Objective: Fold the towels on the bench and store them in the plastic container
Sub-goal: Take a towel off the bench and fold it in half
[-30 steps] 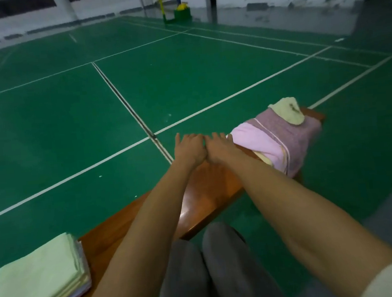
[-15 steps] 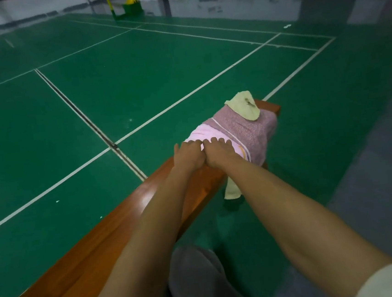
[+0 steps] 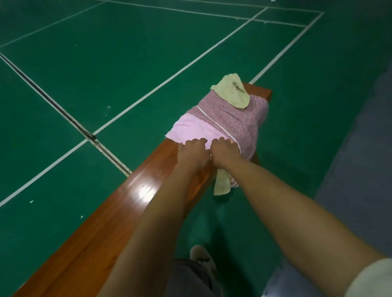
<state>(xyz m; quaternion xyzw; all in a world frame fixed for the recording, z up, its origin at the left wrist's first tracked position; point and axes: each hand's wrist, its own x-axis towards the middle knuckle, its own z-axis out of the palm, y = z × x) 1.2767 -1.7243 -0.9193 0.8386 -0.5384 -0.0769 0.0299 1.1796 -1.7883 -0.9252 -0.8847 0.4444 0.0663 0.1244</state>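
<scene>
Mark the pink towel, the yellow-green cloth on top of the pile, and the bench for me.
pink towel (image 3: 192, 129): head view, on its flat light-pink top.
yellow-green cloth (image 3: 231, 92): head view, at its middle.
bench (image 3: 115, 218): head view, on bare glossy wood.

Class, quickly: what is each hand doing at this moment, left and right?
Left hand: fingers curled onto the near edge of the pink towel, gripping it.
Right hand: likewise curled on the same edge, beside the left.
</scene>
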